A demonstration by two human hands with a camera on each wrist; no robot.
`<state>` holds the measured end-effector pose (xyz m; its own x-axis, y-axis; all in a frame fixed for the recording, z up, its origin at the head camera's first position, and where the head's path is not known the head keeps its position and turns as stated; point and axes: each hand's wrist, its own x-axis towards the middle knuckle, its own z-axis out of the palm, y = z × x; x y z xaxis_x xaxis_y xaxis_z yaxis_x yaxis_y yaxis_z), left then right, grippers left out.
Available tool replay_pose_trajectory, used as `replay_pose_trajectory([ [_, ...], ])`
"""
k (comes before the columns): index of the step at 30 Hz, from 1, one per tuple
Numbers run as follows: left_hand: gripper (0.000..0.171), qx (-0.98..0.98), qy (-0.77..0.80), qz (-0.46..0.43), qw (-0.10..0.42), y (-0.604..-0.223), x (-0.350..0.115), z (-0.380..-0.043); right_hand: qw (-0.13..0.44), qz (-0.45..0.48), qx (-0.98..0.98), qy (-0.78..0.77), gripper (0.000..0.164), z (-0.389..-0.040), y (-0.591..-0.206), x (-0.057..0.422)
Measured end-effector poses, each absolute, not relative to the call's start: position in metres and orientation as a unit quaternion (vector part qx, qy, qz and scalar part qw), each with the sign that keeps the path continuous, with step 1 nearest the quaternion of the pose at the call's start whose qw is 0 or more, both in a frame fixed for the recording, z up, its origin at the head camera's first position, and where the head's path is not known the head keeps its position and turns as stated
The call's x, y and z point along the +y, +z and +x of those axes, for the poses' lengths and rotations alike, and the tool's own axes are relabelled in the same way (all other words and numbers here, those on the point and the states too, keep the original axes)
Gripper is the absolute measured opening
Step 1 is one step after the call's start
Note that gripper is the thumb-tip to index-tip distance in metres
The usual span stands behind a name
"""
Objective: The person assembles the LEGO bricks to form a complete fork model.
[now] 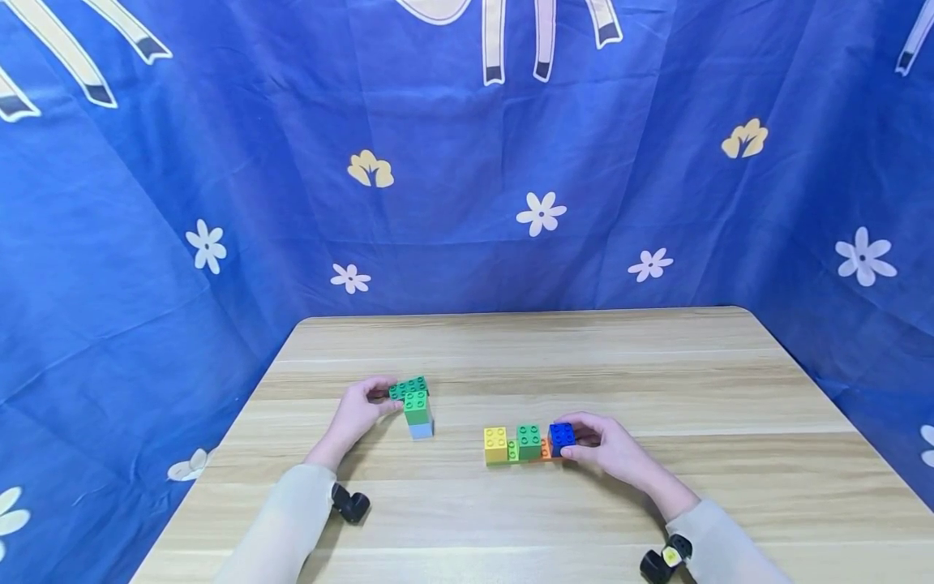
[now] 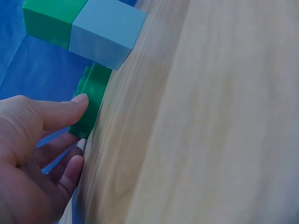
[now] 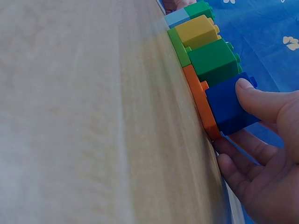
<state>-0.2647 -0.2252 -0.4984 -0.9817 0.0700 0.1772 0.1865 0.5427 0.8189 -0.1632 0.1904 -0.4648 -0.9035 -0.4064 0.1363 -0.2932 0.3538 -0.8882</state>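
Note:
My left hand (image 1: 362, 408) pinches a long dark green toy brick (image 2: 93, 98) low at the tabletop, thumb on its near side. Just in front of it stands a small stack, a green brick (image 1: 417, 408) on top of a light blue brick (image 1: 421, 431). Over to the right, my right hand (image 1: 607, 445) holds a dark blue brick (image 3: 231, 103) between thumb and fingers, at the right end of a low row. That row has an orange base brick (image 3: 201, 102) and a lime green one (image 3: 179, 46), bearing a green brick (image 1: 529, 441) and a yellow brick (image 1: 495, 444).
Everything rests on a wood-grain table (image 1: 584, 365) with rounded far corners. Behind and beside it hangs a blue cloth (image 1: 452, 203) printed with flowers and animal legs. Each sleeve carries a small black camera, one at the left wrist (image 1: 352, 504).

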Motion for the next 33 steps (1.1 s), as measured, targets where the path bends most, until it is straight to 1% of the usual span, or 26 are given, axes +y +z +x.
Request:
replay_pose_trajectory([
  [12,0.044,-0.874,-0.477,-0.062,0.067,-0.499,-0.227,-0.263,0.052,-0.214,0.821,-0.527,0.037,-0.163,-0.464,0.190],
  [20,0.042,-0.855,-0.511,-0.051,0.072,-0.499,-0.234,-0.258,0.051,-0.215,0.822,-0.525,0.036,-0.162,-0.464,0.191],
  [26,0.047,-0.849,-0.522,-0.039,0.075,-0.494,-0.241,-0.251,0.052,-0.213,0.822,-0.526,0.036,-0.161,-0.465,0.191],
  [33,0.050,-0.834,-0.542,-0.045,0.095,-0.479,-0.240,-0.239,0.052,-0.212,0.827,-0.519,0.037,-0.159,-0.464,0.191],
])
